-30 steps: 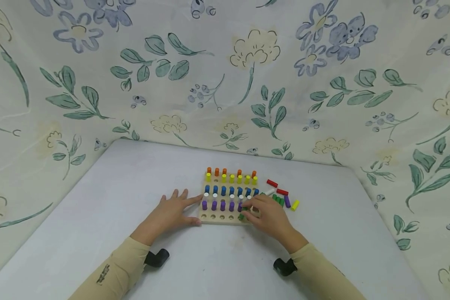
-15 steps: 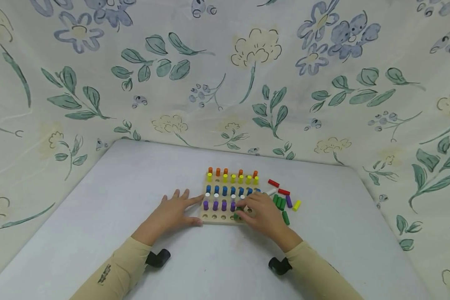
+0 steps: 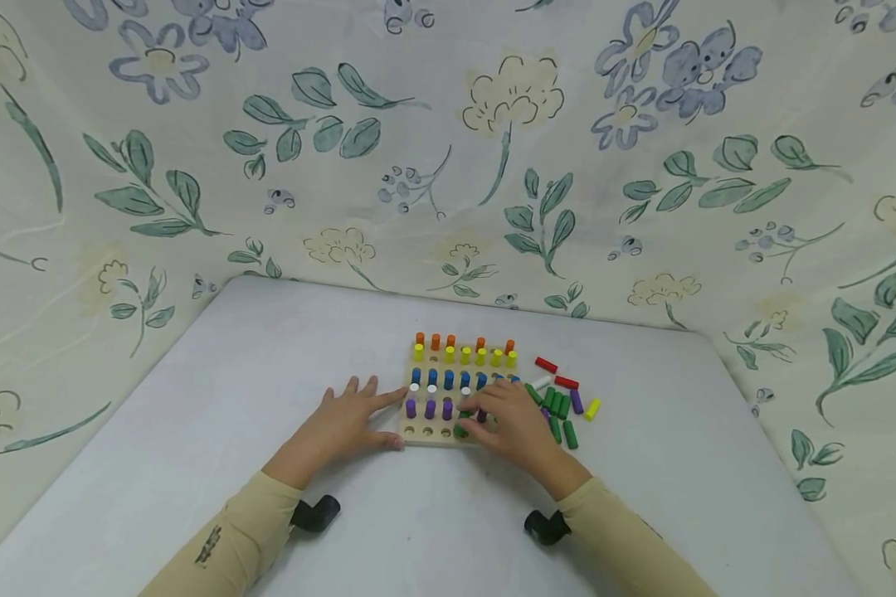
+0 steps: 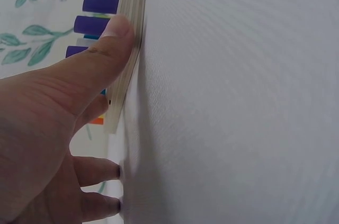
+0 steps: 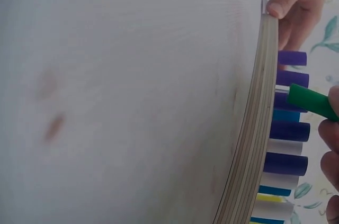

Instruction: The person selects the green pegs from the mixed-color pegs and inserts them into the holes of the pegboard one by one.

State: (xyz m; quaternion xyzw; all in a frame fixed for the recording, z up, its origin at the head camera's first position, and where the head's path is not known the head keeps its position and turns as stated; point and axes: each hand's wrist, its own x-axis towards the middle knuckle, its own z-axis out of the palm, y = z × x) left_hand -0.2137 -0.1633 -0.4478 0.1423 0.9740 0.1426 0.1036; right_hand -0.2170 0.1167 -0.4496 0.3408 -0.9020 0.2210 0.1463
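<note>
Two hands work at a wooden pegboard [image 3: 448, 435] that lies on the white counter [image 3: 194, 414]. Going from the left: my left hand [image 3: 341, 424] lies flat on the counter with fingers spread and straight, its grip apart and holding nothing. The index finger touches the board's left edge, and in the left wrist view my thumb [image 4: 114, 33] presses against the board's near corner while the other fingertips rest on the counter.

On the board itself, pegs stand upright in rows: orange pegs [image 3: 451, 340] at the far edge, then yellow pegs [image 3: 465, 355], blue pegs [image 3: 448, 379], white pegs [image 3: 431, 388] and purple pegs [image 3: 430, 409] nearer me. The nearest row shows open holes [image 3: 427, 431] at its left part.

My right hand [image 3: 513, 424] hovers over the board's near right part, its grip pinched on a green peg [image 3: 460, 429]. The peg is tilted over the nearest row of holes, its lower end close to the board; I cannot tell whether it has entered a hole. In the right wrist view the green peg [image 5: 312, 102] sticks out from my fingertips [image 5: 331, 134] just above the purple pegs.

To the right of the board, loose pegs lie on the counter: a cluster of green pegs [image 3: 560, 406], two red pegs [image 3: 565, 382], one purple peg [image 3: 576, 401] and one yellow peg [image 3: 591, 409] farthest right.
</note>
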